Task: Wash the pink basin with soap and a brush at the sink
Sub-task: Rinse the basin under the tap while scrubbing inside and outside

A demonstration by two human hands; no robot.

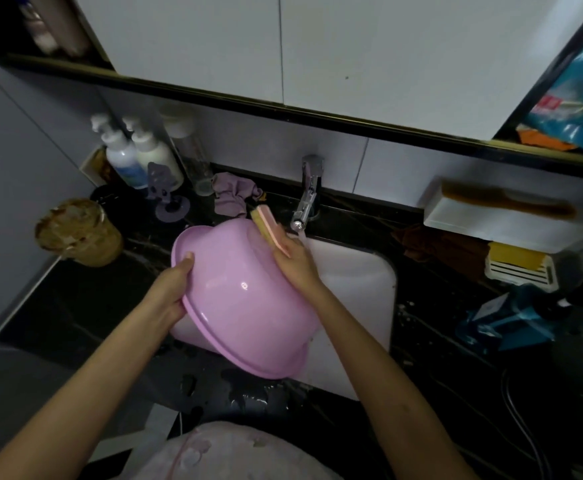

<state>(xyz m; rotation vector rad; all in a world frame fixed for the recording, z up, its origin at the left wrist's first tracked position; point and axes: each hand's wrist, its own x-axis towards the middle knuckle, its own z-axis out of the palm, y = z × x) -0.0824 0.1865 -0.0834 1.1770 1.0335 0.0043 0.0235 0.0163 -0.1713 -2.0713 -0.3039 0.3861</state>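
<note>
Black marble-look countertop [89, 299] all around, with a white sink [359, 289] sunk into it and a chrome faucet [305, 199] running a thin stream at the back. We've got the pink basin [245, 299] flipped so its underside faces up at us, tilted and held over the left part of the sink. Our left hand [172, 292] grips its rim on the left side, thumb on top of the outer wall, the other fingers curled under the rim and out of sight. Our right hand [297, 265] is closed around the pink handle of a brush [269, 228], fingers wrapped together, with the yellowish bristles pressed against the basin's upper edge near the faucet.

Behind the basin a purple cloth [234, 195] is bunched up on the counter. Two white pump bottles [137, 150] stand in the back left corner, and a brown jar [79, 233] sits further left. Over on the right, a brown comb [504, 199] lies on a white box [491, 223]. Water droplets spot the counter edge in front of us.
</note>
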